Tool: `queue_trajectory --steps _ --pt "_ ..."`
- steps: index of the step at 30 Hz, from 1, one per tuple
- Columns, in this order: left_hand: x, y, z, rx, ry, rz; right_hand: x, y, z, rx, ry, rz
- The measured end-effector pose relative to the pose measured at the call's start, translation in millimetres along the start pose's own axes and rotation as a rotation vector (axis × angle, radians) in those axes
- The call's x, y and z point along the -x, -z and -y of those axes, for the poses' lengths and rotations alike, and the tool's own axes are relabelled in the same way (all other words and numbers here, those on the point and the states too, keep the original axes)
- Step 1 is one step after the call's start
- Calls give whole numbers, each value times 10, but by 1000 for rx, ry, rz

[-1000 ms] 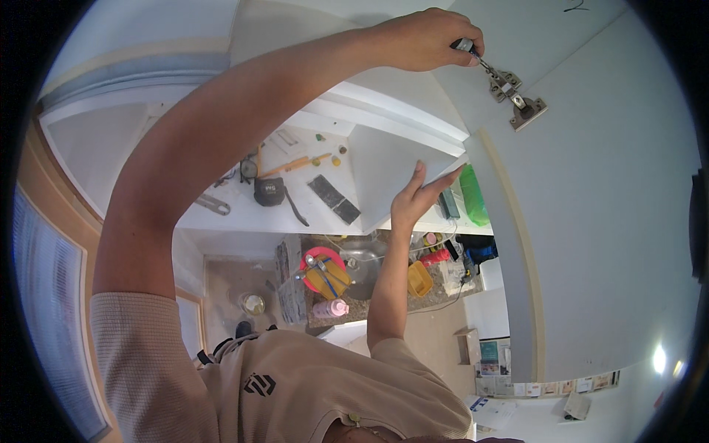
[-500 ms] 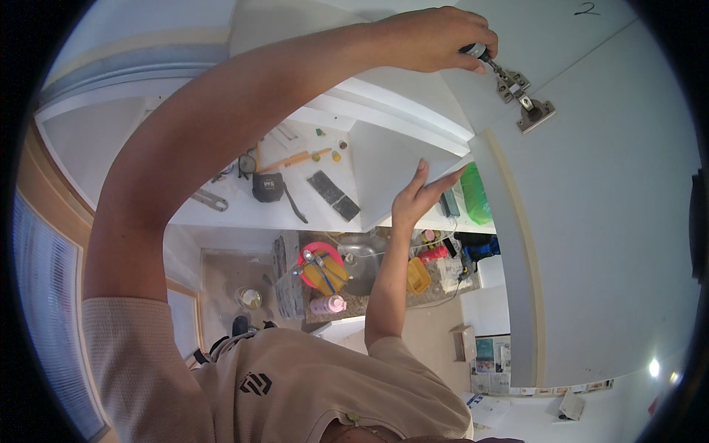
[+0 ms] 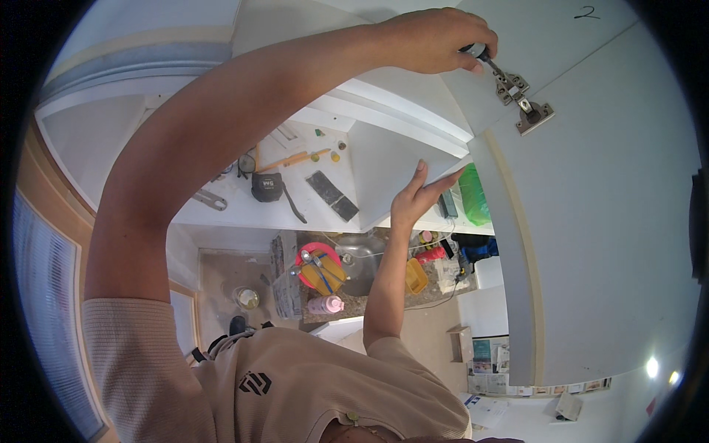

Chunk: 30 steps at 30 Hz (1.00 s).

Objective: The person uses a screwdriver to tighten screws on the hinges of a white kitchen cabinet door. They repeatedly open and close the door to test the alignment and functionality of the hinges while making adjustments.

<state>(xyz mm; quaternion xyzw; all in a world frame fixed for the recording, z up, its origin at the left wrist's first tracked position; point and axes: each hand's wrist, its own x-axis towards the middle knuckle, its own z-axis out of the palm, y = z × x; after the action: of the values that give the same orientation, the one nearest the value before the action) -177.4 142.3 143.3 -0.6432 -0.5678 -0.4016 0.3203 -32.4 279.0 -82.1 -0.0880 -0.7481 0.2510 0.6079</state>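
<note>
My left hand (image 3: 437, 40) drives at a cabinet hinge (image 3: 525, 105) with a screwdriver (image 3: 474, 52); my right hand (image 3: 415, 201) steadies against a white panel (image 3: 395, 156).

My left fingers are clamped on the screwdriver's handle, its shaft slanting down to the metal hinge, which bridges the seam between two pale boards, above and right of my right hand. My right fingers are apart, the thumb spread from the rest at the panel's edge, near a green bag (image 3: 474, 196). On the white shelf (image 3: 244, 213) lie a black tape measure (image 3: 267, 187) and dark strips (image 3: 331, 196); below, the counter (image 3: 354, 303) bears a pink bottle (image 3: 326, 305) and a yellow container (image 3: 416, 276).
</note>
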Motion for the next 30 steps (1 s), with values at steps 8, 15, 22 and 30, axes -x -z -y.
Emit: queue_trajectory --steps 8,15,22,30 --pt "10 12 3 -30 136 49 14 3 -81 14 -17 27" --pt "5 -122 163 -88 -32 -69 8 -3 -26 4 -2 22" --pt "1 79 -13 31 1 50 19 -5 -50 15 -16 15" --pt "-85 188 -183 -141 -12 196 8 11 -21 20 -29 -13"
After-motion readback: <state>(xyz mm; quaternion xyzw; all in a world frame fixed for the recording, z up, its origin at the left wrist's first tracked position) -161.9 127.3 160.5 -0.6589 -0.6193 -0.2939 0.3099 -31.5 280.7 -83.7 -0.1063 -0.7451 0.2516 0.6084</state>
